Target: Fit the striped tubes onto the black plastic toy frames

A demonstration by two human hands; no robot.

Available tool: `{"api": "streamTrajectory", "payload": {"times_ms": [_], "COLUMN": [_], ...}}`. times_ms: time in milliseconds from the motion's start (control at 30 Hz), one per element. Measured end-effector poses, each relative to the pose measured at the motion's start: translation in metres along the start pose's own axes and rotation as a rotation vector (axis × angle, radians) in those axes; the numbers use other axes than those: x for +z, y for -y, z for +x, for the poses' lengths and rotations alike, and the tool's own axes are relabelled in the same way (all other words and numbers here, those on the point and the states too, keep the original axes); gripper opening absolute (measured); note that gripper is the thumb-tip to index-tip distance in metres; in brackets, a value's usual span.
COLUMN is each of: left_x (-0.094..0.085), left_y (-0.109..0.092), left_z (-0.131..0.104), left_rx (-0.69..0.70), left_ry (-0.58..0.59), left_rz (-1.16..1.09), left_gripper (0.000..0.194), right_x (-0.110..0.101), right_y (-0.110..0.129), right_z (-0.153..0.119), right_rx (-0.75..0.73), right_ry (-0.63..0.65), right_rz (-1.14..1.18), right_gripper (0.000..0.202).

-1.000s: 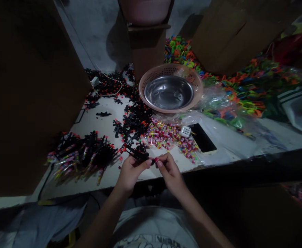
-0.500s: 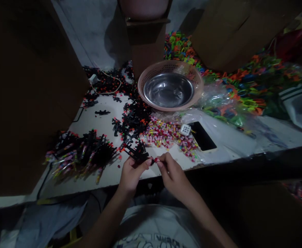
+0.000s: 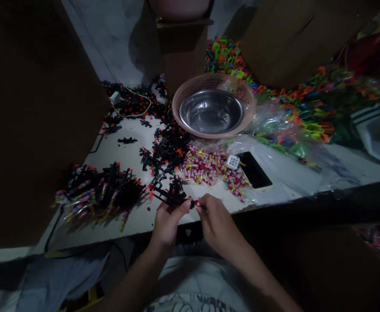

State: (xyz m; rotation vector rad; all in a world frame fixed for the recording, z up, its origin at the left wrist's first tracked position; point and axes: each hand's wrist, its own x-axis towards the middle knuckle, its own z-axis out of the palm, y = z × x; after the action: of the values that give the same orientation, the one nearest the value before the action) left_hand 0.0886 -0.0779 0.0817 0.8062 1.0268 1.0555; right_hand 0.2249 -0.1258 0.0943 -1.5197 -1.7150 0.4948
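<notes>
My left hand [image 3: 166, 222] grips a bunch of small black plastic toy pieces [image 3: 170, 193] at the table's near edge. My right hand [image 3: 216, 222] pinches a tiny red piece [image 3: 196, 203] against the end of that bunch, fingertips of both hands almost touching. Just beyond lies a spread of small pink and yellow capsules [image 3: 209, 167]. A loose heap of black pieces [image 3: 168, 147] sits behind my hands.
A steel bowl sits inside a pink colander [image 3: 213, 78] at the back. A dark phone [image 3: 254, 171] and a white dice-like cube [image 3: 233, 161] lie right of the capsules. Bagged black pieces [image 3: 102, 190] pile at left; colourful plastic parts [image 3: 307, 112] at right. Cardboard boxes [image 3: 40, 108] flank the table.
My hands have stayed pressed together on the black bunch, drifting slightly lower in view as my head tilted; nothing was let go.
</notes>
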Motion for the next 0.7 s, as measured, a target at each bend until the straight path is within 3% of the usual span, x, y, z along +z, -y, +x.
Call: {"api": "streamTrajectory", "payload": {"times_ms": [167,367,533,633,700], "left_x": [-0.004,-0.006,-0.013,-0.023,-0.037], "left_y": [0.014,0.015,0.020,0.015,0.002], "left_z": [0.000,0.002,0.005,0.013,0.022], "left_rx": [-0.036,-0.077,-0.188,-0.133,-0.040], "left_ry": [-0.019,0.021,-0.030,-0.059,-0.090], "left_rz": [-0.063,-0.168,-0.241,-0.163,0.017], "left_gripper": [0.025,0.029,0.035,0.039,0.043], "right_x": [0.015,0.030,0.047,0.058,0.062], "right_y": [-0.008,-0.010,-0.012,-0.013,-0.017], "right_z": [-0.001,-0.003,0.003,0.014,0.027], "right_rx": [0.084,-0.041,-0.139,-0.134,-0.137], "right_ry": [0.076,0.007,0.101,0.127,0.149], "right_rz": [0.134,-0.355,-0.513,-0.463,-0.354], "right_gripper": [0.010,0.009,0.007,0.008,0.011]}}
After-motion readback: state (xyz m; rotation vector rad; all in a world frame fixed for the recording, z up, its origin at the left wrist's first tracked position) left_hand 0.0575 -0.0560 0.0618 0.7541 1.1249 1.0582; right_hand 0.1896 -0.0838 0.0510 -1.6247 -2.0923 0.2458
